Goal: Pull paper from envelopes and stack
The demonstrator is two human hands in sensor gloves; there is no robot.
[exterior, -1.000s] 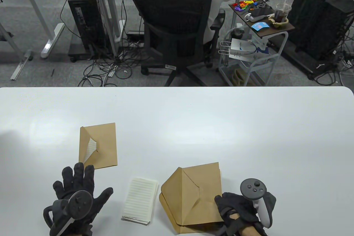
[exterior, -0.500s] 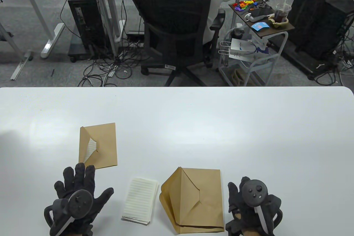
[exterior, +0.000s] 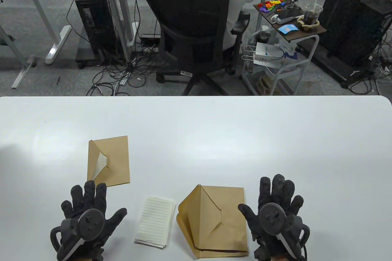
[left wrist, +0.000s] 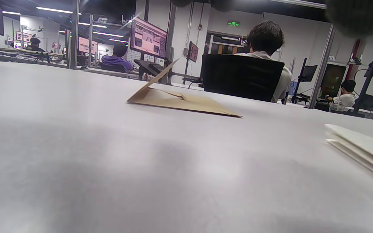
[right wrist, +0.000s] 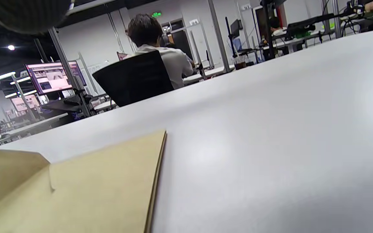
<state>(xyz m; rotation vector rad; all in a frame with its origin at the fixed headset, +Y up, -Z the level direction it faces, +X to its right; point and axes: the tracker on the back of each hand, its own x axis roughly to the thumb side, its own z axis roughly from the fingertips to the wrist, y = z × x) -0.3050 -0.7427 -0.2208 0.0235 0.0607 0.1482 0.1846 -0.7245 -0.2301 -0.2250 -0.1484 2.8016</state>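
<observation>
On the table [exterior: 196,126]: two brown envelope groups, one stack of lined paper, and both gloved hands lay near the front edge.
Left hand [exterior: 87,222]: it rested flat, fingers spread, gripping nothing; its fingertips lay just short of the far envelope.
Right hand [exterior: 277,215]: it lay flat with fingers splayed and empty, its thumb just beside the near envelopes, perhaps touching their edge.
Far envelope [exterior: 108,160]: it lay closed side down, flap partly lifted, with a white lined sheet [exterior: 100,163] showing in the gap; by my reading this one remained to be emptied.
Near envelopes [exterior: 214,221]: two or so lay overlapped, flaps open toward the paper stack; no sheet showed inside them.
Paper stack [exterior: 154,222]: folded lined sheets sat between the left hand and the near envelopes, apart from both.
Handling: the sheet looked light, thin and easily creased, likely to slide freely from smooth kraft paper.
Where to hold: I would pinch the exposed white corner at the flap opening while the other hand pressed the envelope body flat.
</observation>
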